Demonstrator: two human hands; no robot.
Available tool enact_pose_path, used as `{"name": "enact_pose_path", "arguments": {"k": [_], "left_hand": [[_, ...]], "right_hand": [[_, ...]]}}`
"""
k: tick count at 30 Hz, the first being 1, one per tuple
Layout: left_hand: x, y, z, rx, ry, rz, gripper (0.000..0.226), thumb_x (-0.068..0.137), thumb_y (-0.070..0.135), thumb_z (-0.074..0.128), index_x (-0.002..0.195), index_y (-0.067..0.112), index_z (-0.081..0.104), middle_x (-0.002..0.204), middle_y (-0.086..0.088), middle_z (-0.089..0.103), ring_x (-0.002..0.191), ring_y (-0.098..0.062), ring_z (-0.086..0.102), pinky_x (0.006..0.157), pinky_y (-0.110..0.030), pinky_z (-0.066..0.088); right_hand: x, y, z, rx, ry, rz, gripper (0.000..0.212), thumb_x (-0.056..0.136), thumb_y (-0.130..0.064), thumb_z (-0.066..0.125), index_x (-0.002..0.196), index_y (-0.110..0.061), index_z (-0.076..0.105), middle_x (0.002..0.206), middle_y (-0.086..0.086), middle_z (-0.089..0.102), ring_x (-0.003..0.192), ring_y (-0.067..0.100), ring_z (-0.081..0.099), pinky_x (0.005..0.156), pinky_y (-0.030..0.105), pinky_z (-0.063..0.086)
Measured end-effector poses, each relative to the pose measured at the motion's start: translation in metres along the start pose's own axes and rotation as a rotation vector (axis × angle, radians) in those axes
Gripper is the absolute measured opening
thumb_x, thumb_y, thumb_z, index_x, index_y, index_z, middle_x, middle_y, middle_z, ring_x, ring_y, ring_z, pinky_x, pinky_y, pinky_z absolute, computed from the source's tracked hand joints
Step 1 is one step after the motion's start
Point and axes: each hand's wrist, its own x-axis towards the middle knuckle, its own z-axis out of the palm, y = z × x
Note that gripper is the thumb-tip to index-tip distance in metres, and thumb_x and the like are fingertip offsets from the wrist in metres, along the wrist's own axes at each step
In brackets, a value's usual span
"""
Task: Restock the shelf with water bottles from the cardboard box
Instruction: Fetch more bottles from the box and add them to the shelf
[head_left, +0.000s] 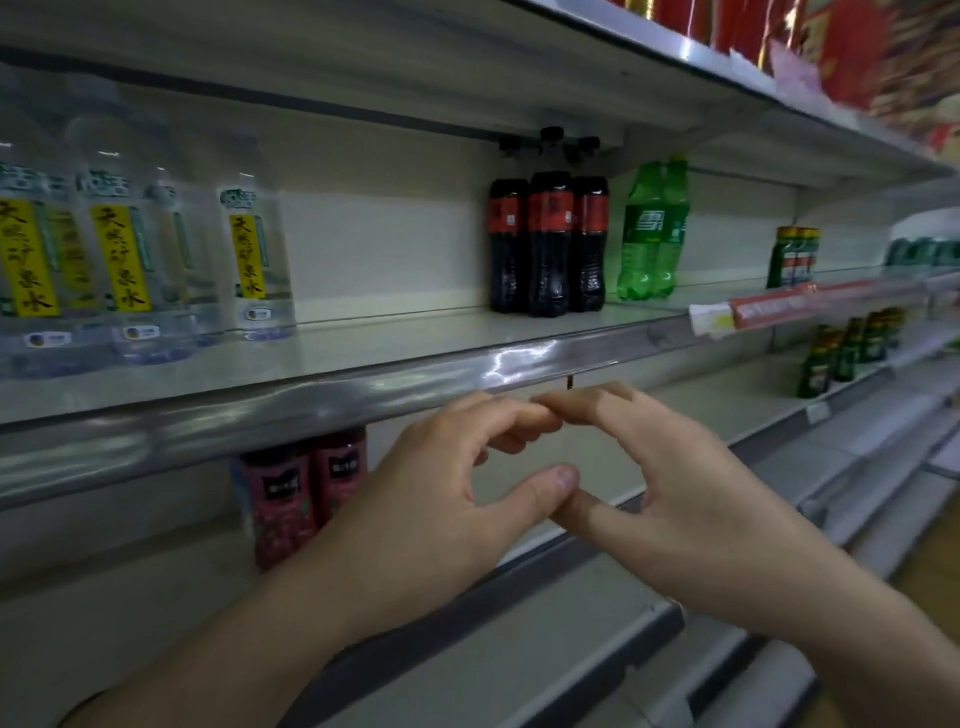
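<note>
Water bottles (119, 249): upright on the shelf (363, 384), above and left of the fingers.
Left hand (431, 499): raised below the shelf edge, fingers loosely curled, empty, tips touching the right hand's.
Right hand (675, 493): mirrored pose, fingers loosely bent, empty.

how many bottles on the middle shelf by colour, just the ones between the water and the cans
Dark cola bottles: 3
Green soda bottles: 2
Total: 5
Both stand on the middle shelf, to the right of the water bottles; any bottles hidden behind these cannot be counted.
</note>
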Motion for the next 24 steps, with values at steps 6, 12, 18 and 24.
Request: {"name": "enact_pose_path", "arguments": {"k": [6, 12, 18, 24], "left_hand": [[0.005, 0.004, 0.016, -0.043, -0.041, 0.006, 0.044, 0.077, 0.062, 0.052, 0.115, 0.041, 0.060, 0.113, 0.024, 0.061, 0.109, 0.005, 0.057, 0.094, -0.028, 0.048], [0.006, 0.003, 0.046, -0.097, -0.097, 0.022, 0.043, 0.078, 0.059, 0.054, 0.114, 0.037, 0.063, 0.110, 0.021, 0.062, 0.107, 0.003, 0.058, 0.093, -0.029, 0.050], [0.013, 0.004, 0.083, -0.027, -0.195, 0.089, 0.040, 0.079, 0.060, 0.050, 0.115, 0.043, 0.057, 0.117, 0.028, 0.055, 0.114, 0.011, 0.050, 0.095, -0.009, 0.040], [0.016, 0.005, 0.121, 0.032, -0.331, 0.099, 0.058, 0.078, 0.062, 0.049, 0.128, 0.033, 0.057, 0.131, 0.023, 0.049, 0.122, 0.012, 0.043, 0.097, 0.000, 0.029]], "right_hand": [[-0.014, 0.008, -0.005, 0.015, -0.001, 0.051, 0.052, 0.082, -0.050, 0.057, 0.132, -0.038, 0.050, 0.123, -0.024, 0.053, 0.121, -0.007, 0.047, 0.101, 0.023, 0.043], [-0.040, 0.023, -0.004, 0.007, 0.021, 0.140, 0.054, 0.081, -0.049, 0.057, 0.132, -0.034, 0.051, 0.120, -0.023, 0.053, 0.117, -0.009, 0.046, 0.098, 0.010, 0.038], [-0.071, 0.045, -0.008, -0.056, 0.025, 0.242, 0.060, 0.083, -0.045, 0.063, 0.138, -0.033, 0.043, 0.127, -0.022, 0.047, 0.120, -0.010, 0.041, 0.097, 0.005, 0.033], [-0.109, 0.071, -0.011, -0.147, -0.002, 0.366, 0.069, 0.082, -0.057, 0.055, 0.144, -0.036, 0.033, 0.138, -0.022, 0.038, 0.128, -0.009, 0.033, 0.096, 0.004, 0.027]]}}
